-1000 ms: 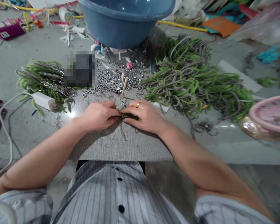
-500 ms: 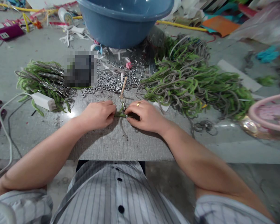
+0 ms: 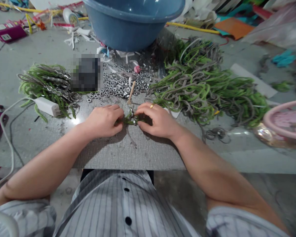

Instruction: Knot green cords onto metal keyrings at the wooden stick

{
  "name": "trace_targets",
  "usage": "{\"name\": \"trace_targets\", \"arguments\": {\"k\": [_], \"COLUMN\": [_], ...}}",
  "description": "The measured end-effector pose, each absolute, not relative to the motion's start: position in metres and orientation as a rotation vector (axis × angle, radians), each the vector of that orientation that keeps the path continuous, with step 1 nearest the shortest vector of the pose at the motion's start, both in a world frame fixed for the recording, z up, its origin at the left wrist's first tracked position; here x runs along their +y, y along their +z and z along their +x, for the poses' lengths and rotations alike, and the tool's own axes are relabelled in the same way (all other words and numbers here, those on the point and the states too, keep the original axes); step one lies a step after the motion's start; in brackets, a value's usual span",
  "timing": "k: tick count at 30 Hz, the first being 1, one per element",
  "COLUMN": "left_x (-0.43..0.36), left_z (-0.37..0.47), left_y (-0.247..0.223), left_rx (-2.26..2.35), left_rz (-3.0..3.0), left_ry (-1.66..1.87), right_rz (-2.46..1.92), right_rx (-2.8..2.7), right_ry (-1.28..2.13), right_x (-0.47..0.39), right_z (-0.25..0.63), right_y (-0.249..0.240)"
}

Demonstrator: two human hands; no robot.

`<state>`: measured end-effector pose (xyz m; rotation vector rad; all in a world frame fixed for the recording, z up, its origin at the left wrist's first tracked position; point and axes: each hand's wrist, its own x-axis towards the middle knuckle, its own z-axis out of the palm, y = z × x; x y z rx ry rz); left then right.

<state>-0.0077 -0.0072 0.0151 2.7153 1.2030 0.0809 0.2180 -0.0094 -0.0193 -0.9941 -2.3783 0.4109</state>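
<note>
Between my hands, just above the table top, is a small piece of braided green and grey cord (image 3: 129,120) with shiny metal bits on it. A loose grey tail hangs from it toward me. My left hand (image 3: 105,120) has curled fingers pinching the left end of the cord. My right hand (image 3: 159,121), with a ring on one finger, holds the other side between thumb and fingertips, a gap showing behind them. A thin wooden stick (image 3: 131,92) stands just beyond the cord. Many metal nuts (image 3: 113,86) lie loose past it.
A blue basin (image 3: 128,29) stands at the back. Heaped green and grey cords (image 3: 199,82) lie to the right; a bundle of finished-looking braided cords (image 3: 46,79) lies left by a white adapter (image 3: 48,107). A pink-rimmed object (image 3: 286,118) sits at far right.
My right hand has shifted slightly up and to the right, its thumb and fingers a little wider. The green cord now looks more bunched. My left hand has barely moved.
</note>
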Motion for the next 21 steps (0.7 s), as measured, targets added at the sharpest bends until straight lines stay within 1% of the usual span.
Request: {"name": "trace_targets", "arguments": {"k": [4, 6, 9, 13, 21], "left_x": [-0.008, -0.009, -0.012, -0.014, -0.012], "left_z": [-0.007, -0.006, -0.004, 0.0, 0.001], "left_y": [0.012, 0.009, 0.004, 0.002, 0.004], "left_rx": [1.088, 1.01, 0.975, 1.057, 1.181], "left_rz": [2.725, 2.702, 2.685, 2.699, 2.623], "left_ry": [0.305, 0.344, 0.287, 0.177, 0.221], "right_rz": [-1.083, -1.114, -1.126, -1.149, -1.122], "right_rx": [-2.384, -2.429, -2.486, -2.503, -2.396], "right_ry": [0.423, 0.448, 0.454, 0.431, 0.318], "right_x": [-0.006, -0.005, -0.005, -0.005, -0.003], "right_z": [0.223, 0.224, 0.223, 0.221, 0.218], "right_y": [-0.015, -0.015, -0.015, -0.017, -0.025]}}
